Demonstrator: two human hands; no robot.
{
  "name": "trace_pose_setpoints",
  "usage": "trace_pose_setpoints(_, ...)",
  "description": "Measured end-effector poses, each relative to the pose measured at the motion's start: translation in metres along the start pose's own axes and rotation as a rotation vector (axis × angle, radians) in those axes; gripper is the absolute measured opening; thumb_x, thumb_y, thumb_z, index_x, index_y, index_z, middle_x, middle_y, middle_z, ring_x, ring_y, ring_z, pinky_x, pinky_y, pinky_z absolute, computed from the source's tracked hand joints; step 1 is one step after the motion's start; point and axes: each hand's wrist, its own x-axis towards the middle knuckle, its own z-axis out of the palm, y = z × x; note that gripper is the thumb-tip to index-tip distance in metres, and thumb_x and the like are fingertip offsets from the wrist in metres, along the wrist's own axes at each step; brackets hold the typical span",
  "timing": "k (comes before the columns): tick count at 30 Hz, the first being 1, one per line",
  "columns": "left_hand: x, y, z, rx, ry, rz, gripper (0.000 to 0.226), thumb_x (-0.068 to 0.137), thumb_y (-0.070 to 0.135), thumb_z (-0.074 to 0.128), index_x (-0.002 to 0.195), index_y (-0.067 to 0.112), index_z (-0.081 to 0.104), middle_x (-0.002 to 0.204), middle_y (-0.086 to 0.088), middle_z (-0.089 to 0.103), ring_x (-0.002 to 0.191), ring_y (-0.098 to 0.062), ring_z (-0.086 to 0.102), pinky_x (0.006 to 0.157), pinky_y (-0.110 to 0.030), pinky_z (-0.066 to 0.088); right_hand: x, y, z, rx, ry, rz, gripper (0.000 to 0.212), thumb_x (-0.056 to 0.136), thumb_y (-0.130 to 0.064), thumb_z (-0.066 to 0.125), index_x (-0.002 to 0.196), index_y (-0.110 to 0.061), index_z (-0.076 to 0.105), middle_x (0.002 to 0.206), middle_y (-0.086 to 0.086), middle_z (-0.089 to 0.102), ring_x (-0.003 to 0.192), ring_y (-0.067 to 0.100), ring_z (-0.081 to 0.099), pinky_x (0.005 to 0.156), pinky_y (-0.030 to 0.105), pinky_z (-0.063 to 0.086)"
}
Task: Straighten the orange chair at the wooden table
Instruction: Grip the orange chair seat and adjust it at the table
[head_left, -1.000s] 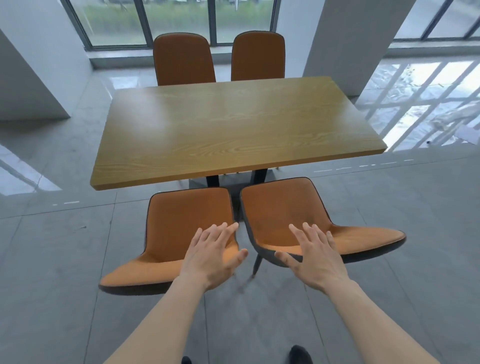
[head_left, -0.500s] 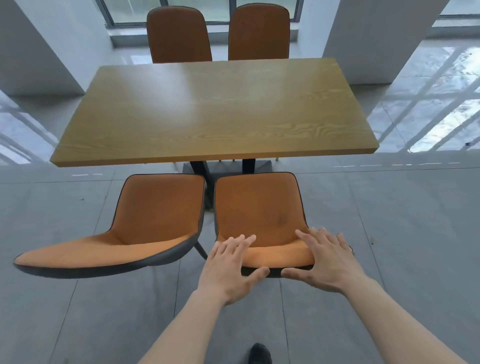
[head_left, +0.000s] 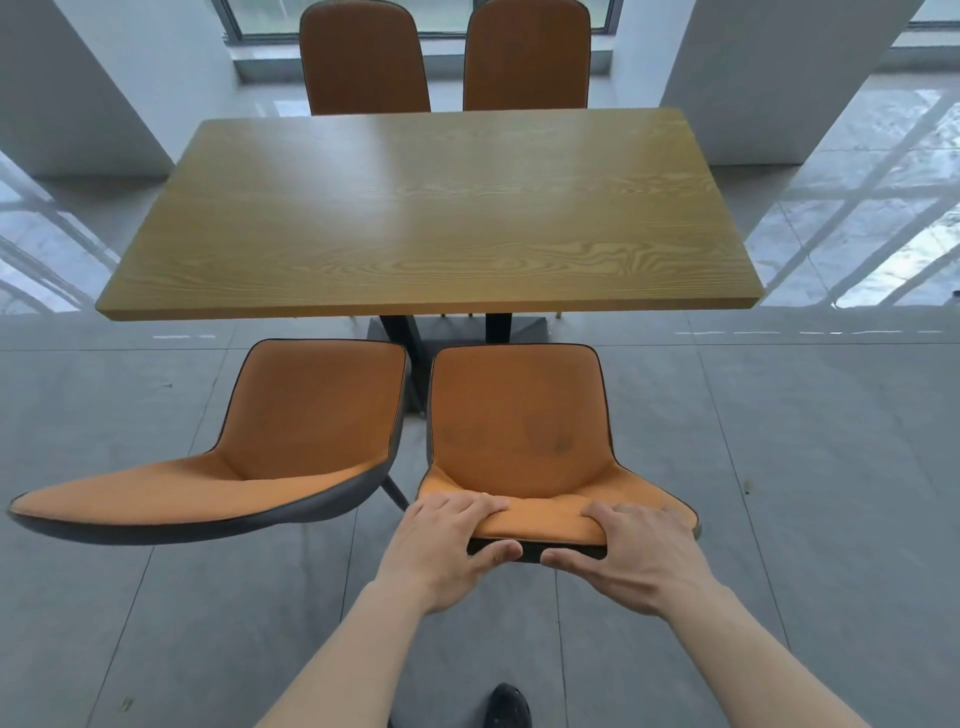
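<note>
The orange chair (head_left: 519, 431) with a dark shell stands right in front of me, seat facing the wooden table (head_left: 426, 218). Both hands grip the top edge of its backrest. My left hand (head_left: 447, 545) holds the left part, fingers over the orange front and thumb on the dark back. My right hand (head_left: 634, 551) holds the right part the same way. The seat's front edge stops short of the table's near edge. The chair's legs are hidden beneath it.
A second orange chair (head_left: 291, 431) stands close on the left, its backrest angled out to the left. Two more orange chairs (head_left: 363, 57) (head_left: 524, 57) stand at the far side. White pillars (head_left: 769, 78) flank the table. Grey tile floor (head_left: 779, 493) surrounds everything. My shoe (head_left: 509, 709) shows below.
Both hands moved forward from open above the chair and closed on the backrest top. My view moved closer and centred on the right chair.
</note>
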Motion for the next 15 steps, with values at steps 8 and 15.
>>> trace_pose_setpoints(8, 0.002, 0.0, -0.001, 0.015, 0.047, -0.003, 0.074, 0.087, 0.089, 0.026, 0.148, 0.049, 0.037, 0.148, 0.022, 0.048, 0.138, -0.009, 0.035, 0.119, -0.036, 0.021, -0.001, 0.001, 0.001, 0.102, 0.031, 0.065, 0.124, 0.048, -0.115, 0.018, 0.143, -0.041, 0.051, 0.141, -0.009, 0.06, 0.131, 0.02, 0.052, 0.117, 0.05, 0.031)
trace_pose_setpoints(15, 0.003, -0.003, 0.006, 0.019, 0.098, 0.0, 0.076, 0.086, 0.092, 0.018, 0.146, 0.049, 0.037, 0.143, 0.023, 0.049, 0.135, -0.009, 0.038, 0.119, -0.039, 0.025, -0.015, -0.004, 0.012, 0.068, 0.138, 0.17, 0.122, 0.052, -0.114, 0.016, 0.142, -0.041, 0.052, 0.159, -0.005, 0.042, 0.156, 0.025, 0.018, 0.12, 0.07, -0.001)
